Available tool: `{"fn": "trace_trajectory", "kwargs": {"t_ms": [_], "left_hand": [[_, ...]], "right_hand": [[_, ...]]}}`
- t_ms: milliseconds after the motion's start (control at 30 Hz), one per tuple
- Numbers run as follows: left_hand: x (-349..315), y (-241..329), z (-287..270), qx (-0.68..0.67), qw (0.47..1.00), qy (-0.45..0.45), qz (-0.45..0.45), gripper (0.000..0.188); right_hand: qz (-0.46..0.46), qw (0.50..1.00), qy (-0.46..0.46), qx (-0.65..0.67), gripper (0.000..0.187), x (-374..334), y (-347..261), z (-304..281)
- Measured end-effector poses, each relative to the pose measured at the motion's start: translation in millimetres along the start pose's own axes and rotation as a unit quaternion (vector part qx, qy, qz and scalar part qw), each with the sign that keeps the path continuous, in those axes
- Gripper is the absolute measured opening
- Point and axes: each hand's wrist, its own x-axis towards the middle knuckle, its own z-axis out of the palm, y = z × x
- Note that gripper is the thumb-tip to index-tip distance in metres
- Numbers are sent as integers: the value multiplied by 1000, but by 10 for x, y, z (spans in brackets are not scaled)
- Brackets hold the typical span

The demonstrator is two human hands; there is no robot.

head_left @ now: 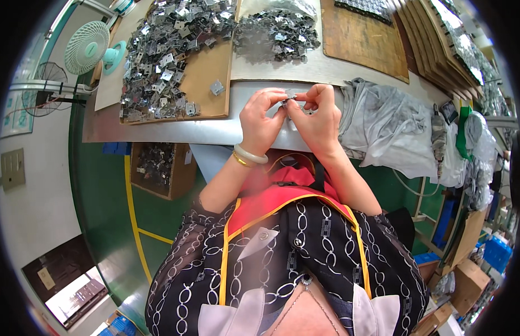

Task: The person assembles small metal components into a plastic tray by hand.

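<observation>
My left hand (260, 120) and my right hand (317, 119) meet over the near edge of the metal table (176, 133). Between their fingertips they pinch a small metal bracket (290, 97), its shape mostly covered by the fingers. To the left, a shallow cardboard tray (206, 89) holds a large heap of similar small metal pieces (164, 61). One loose piece (217, 88) lies apart on the tray's bare bottom. Beyond my hands, a second pile of metal pieces (279, 35) rests on a pale board.
Crumpled grey-white cloth (388, 129) lies to the right of my hands. A brown wooden board (363, 39) sits at the back, with stacked trays (433, 39) farther right. A mint-green fan (89, 47) stands at the left. Under the table is a box of metal parts (159, 168).
</observation>
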Motion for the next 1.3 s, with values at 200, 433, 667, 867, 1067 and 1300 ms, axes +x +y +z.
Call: {"fn": "trace_trajectory", "kwargs": {"t_ms": [200, 433, 667, 867, 1067, 1300], "left_hand": [[-40, -70, 25, -10, 1000, 12, 7, 26], [-4, -45, 41, 41, 997, 14, 70, 26], [-42, -100, 67, -30, 1000, -5, 3, 28], [-22, -74, 29, 8, 997, -16, 75, 30], [-30, 5, -43, -21, 989, -58, 135, 32], [-184, -22, -57, -25, 982, -73, 170, 31]], "right_hand": [[11, 999, -36, -33, 34, 111, -172, -83], [-17, 999, -33, -17, 29, 169, -119, -75], [-42, 997, -61, -13, 24, 166, -73, -136], [-62, 993, -105, -5, 26, 196, -9, -197], [38, 975, -213, 45, 40, 244, 148, -372], [133, 927, -303, 174, 38, 59, 272, -393]]}}
